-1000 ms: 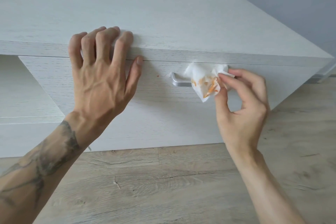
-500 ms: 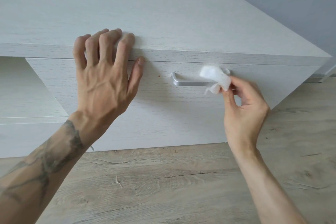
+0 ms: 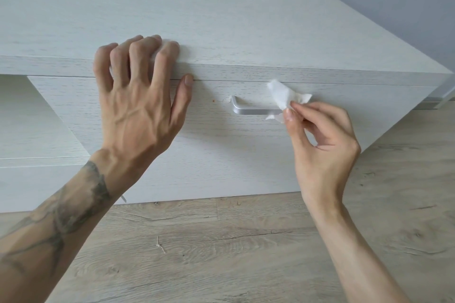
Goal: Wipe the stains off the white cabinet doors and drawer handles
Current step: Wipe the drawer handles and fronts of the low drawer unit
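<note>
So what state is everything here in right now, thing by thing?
Drawer: shut, with a small orange speck left of the handle.
Handle: bare at its left end, right end covered by the tissue.
Tissue: crumpled, pinched against the handle.
Left hand: spread, fingers hooked over the cabinet top.
Right hand: pinching the tissue.

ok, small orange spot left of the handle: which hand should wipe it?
Right hand: it already pinches the tissue at the handle, near the spot. The left hand is braced on the cabinet top.
</note>
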Demonstrator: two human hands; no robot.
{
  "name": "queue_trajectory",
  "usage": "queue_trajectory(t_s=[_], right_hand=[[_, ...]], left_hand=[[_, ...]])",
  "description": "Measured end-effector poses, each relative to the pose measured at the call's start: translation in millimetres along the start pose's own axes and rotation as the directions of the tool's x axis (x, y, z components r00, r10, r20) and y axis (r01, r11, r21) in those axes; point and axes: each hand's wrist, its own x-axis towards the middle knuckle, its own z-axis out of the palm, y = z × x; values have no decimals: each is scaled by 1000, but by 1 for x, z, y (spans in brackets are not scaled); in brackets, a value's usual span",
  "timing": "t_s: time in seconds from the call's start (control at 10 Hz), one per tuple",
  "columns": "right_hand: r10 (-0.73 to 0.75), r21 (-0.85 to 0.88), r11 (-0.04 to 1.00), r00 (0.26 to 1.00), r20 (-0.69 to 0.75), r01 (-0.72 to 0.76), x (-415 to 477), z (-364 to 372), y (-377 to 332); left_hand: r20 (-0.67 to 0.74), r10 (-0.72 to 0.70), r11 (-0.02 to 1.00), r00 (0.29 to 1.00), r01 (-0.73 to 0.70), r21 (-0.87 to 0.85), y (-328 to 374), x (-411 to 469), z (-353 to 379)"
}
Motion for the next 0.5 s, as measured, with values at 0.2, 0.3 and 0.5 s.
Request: queue_trajectory(t_s=[0.2, 0.3, 0.5], right_hand=[[4, -31, 1000, 1000, 22, -4, 7, -4, 7], [-11, -38, 999, 1000, -6, 11, 3, -3, 8], [12, 20, 1000, 998, 54, -13, 11, -10, 10]], left_hand=[[4, 2, 1000, 1000, -2, -6, -1, 0, -1], [8, -3, 1000, 1000, 3, -9, -1, 0, -1], [8, 1, 1000, 1000, -1, -14, -1, 0, -1]])
